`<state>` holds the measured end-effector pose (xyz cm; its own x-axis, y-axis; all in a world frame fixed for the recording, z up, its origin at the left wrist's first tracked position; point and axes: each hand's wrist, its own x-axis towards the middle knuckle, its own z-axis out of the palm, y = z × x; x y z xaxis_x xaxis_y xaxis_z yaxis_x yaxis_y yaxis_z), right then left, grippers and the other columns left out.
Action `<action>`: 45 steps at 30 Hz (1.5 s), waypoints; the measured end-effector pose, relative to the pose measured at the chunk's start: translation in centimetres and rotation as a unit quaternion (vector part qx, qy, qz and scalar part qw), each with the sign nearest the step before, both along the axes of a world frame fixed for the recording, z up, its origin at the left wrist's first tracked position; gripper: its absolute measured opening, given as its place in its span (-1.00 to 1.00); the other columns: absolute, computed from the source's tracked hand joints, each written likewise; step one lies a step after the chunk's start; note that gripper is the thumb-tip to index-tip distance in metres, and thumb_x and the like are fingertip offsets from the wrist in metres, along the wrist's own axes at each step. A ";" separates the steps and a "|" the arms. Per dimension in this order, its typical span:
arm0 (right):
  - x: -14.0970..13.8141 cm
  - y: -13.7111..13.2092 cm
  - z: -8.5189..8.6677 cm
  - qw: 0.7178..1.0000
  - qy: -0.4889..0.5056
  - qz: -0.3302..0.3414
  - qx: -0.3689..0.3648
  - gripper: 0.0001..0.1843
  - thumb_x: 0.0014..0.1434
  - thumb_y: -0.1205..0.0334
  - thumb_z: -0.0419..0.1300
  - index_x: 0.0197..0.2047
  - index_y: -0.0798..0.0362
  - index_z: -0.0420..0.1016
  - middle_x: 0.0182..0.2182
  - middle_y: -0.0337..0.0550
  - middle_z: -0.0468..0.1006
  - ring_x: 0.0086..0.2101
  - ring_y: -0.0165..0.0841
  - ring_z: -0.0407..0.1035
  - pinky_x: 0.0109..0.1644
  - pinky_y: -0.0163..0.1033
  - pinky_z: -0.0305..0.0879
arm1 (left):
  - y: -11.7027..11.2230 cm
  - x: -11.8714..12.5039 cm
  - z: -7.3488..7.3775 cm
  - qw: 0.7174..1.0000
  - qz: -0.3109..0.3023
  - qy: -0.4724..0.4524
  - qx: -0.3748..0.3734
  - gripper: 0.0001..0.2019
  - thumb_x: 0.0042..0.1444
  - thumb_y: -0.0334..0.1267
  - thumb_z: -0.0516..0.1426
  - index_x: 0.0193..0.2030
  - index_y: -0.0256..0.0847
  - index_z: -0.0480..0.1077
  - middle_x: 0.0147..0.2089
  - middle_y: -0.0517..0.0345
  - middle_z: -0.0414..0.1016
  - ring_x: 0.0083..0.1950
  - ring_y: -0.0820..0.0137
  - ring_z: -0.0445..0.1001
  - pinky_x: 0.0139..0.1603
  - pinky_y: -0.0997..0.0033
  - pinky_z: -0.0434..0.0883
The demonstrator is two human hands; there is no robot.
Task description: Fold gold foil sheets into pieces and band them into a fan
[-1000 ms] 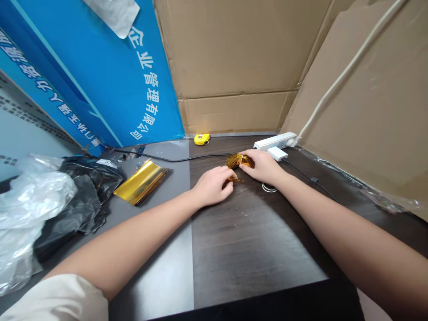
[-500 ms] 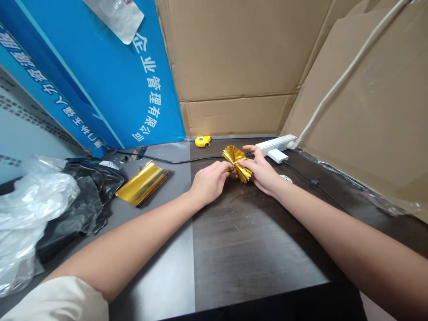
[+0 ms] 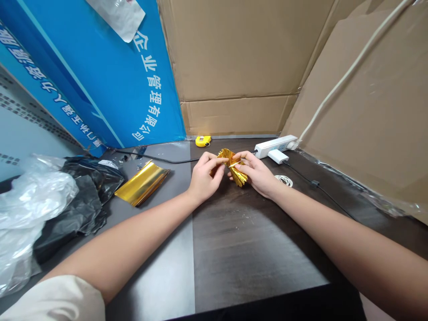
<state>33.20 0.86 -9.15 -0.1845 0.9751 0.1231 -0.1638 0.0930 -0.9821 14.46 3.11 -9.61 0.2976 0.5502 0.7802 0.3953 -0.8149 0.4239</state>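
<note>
A gold foil bundle (image 3: 239, 176), pleated and tied round its middle with a thin white string, fans out at both ends like a bow. My right hand (image 3: 257, 173) grips it near the tied middle, thumb and fingers closed on the foil. From the other side, my left hand (image 3: 206, 176) pinches the bundle, with its index finger laid along the foil by the tie. Its fingertips partly hide the upper fan. Both hands are just above the dark tabletop.
Folded gold foil sheets (image 3: 142, 183) lie at left, beside black and clear plastic bags (image 3: 80, 205). A yellow tape measure (image 3: 203, 141), a white power strip (image 3: 274, 146) with cables and a coil of white string (image 3: 284, 180) are on the table. Cardboard panels (image 3: 234, 53) stand behind.
The bundle has tilted and shifted slightly left and down. My left hand has risen, its index finger now reaching over the foil. My right fingers have curled in, and more of the string coil shows.
</note>
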 end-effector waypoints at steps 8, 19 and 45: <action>-0.2 -0.1 -0.5 0.992 -0.095 -0.012 0.088 -0.50 0.10 0.03 0.34 0.04 -0.03 0.30 -0.20 -0.14 0.61 -0.23 -0.29 0.55 -0.06 -0.10 0.51 | 0.1 -0.1 -0.2 0.999 0.010 0.033 0.036 -0.91 0.27 -0.33 0.22 -0.13 -0.17 0.57 -0.25 0.16 0.45 -0.24 0.46 0.46 -0.18 0.46 0.48; -0.6 -0.7 -0.8 0.931 -0.297 -0.097 0.186 -0.35 0.15 0.17 0.26 0.30 -0.01 0.28 0.05 -0.01 0.58 -0.10 -0.15 0.55 0.00 0.00 0.51 | 0.0 0.2 -0.8 0.996 0.045 0.071 0.021 -0.91 0.29 -0.33 0.19 -0.19 -0.18 0.55 -0.28 0.18 0.39 -0.27 0.46 0.43 -0.17 0.44 0.46; -1.1 -1.3 0.0 0.869 -0.415 -0.123 0.241 -0.29 0.21 0.26 0.11 0.40 0.24 0.15 -0.13 0.08 0.63 -0.27 -0.21 0.52 -0.11 -0.10 0.45 | 0.7 0.2 -0.9 0.994 0.010 0.105 -0.024 -0.88 0.19 -0.45 0.14 -0.30 -0.20 0.28 -0.24 0.17 0.24 -0.26 0.43 0.33 -0.16 0.43 0.40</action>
<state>32.08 -0.48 -9.17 -0.1992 0.8693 0.4524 0.6649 0.4590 -0.5893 14.68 3.80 -10.47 0.4395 0.5921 0.6754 0.4950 -0.7871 0.3680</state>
